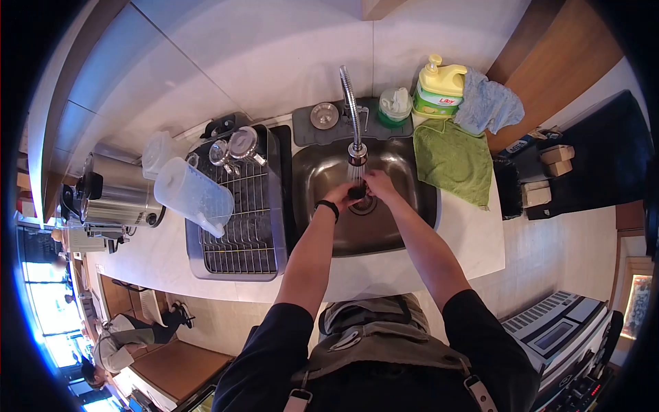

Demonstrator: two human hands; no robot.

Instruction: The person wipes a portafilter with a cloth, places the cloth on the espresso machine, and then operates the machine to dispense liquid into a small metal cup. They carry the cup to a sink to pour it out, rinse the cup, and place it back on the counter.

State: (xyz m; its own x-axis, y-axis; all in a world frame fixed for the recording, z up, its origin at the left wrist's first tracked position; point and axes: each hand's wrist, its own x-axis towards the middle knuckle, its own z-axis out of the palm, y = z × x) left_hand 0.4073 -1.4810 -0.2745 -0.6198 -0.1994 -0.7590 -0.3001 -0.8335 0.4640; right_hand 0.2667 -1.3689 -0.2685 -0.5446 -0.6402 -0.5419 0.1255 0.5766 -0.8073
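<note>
Both hands are over the steel sink [316, 226], right under the running faucet [356, 152]. My left hand [340, 198], with a black band at the wrist, is closed around a small dark object [357, 192], too small and covered to name. Against its other side is my right hand [379, 185], fingers bent in and partly hidden. Water falls from the faucet head onto the dark object. Beneath it the drain shows on the sink floor.
Left of the sink stands a dish rack [237, 257] with a plastic pitcher [195, 192] and glass jars. A steel urn [123, 189] is farther left. On the right are a green cloth [453, 158], a yellow soap jug [439, 86] and a blue cloth [487, 103].
</note>
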